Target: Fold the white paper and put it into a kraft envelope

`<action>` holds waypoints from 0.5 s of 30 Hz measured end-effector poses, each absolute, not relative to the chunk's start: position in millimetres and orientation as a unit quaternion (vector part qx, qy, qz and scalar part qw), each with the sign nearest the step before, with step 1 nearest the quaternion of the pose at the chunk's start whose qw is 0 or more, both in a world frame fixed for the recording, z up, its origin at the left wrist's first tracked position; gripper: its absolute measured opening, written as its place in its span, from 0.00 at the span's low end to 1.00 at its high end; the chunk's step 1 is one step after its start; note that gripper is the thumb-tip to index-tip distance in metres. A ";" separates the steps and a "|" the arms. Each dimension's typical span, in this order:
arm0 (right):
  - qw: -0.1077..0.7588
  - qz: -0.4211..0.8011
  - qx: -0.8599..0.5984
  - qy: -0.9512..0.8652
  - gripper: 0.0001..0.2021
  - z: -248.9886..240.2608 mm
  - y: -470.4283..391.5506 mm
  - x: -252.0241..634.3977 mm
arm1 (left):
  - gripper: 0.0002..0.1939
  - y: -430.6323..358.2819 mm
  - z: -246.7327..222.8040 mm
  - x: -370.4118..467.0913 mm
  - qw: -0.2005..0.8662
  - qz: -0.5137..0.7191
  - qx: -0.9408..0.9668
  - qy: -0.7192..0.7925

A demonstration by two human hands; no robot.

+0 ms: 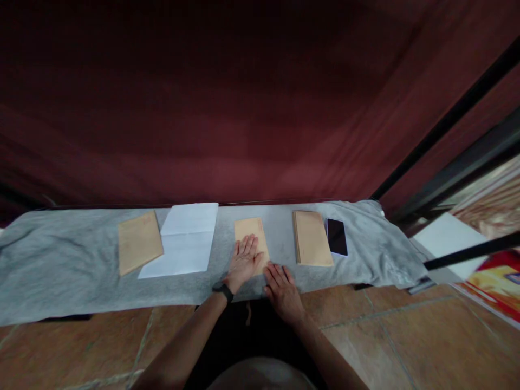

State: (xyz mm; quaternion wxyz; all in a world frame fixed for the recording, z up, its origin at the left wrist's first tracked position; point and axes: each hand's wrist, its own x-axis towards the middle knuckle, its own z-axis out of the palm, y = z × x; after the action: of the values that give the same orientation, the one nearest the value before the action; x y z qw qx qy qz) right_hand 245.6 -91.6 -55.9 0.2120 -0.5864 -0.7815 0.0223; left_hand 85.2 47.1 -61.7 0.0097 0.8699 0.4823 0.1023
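Note:
A brown paper envelope (248, 226) lies flat on the grey cloth in front of me. My left hand (244, 258), with a dark watch on its wrist, rests flat on the envelope with the fingers stretched out. At the envelope's lower right corner, my right hand (281, 290) lies with its fingers extended over the cloth, the fingertips touching or close to the paper's edge. White sheets of paper (189, 246) with a fold crease are to the left. Beyond them sits another brown envelope pile (139, 242), overlapping the sheets slightly.
A stack of brown envelopes (312, 238) lies to the right, with a dark-screened phone (337, 236) beside it. Grey cloth (73, 260) covers the narrow bench. A dark red surface (244, 135) rises behind it. Black metal bars (450, 119) and a white board (449, 234) stand at the right.

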 end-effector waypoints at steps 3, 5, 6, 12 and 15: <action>0.218 0.007 -0.598 -0.771 0.24 -56.5 -91.9 242.3 | 0.32 31.1 -62.5 73.1 0.004 0.094 0.860 0.502; 0.223 -0.004 -0.605 -0.764 0.24 -57.5 -92.0 240.0 | 0.33 20.8 -63.4 65.4 -0.001 0.107 0.850 0.516; 0.225 -0.007 -0.607 -0.762 0.24 -58.3 -91.9 238.9 | 0.33 15.9 -63.7 62.0 -0.003 0.119 0.842 0.525; 0.236 -0.006 -0.615 -0.752 0.25 -62.4 -91.0 236.8 | 0.33 -5.7 -59.4 45.7 -0.016 0.168 0.816 0.553; 0.241 -0.003 -0.614 -0.752 0.24 -61.9 -91.3 236.9 | 0.32 -13.8 -55.9 39.4 -0.011 0.170 0.816 0.552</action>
State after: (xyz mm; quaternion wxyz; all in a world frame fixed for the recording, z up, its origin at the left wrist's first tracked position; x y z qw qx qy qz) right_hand 236.9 -91.3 -61.9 0.2408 -0.6138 -0.7519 -0.0029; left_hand 39.4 -13.8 -55.9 -0.0107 0.8162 0.5520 0.1704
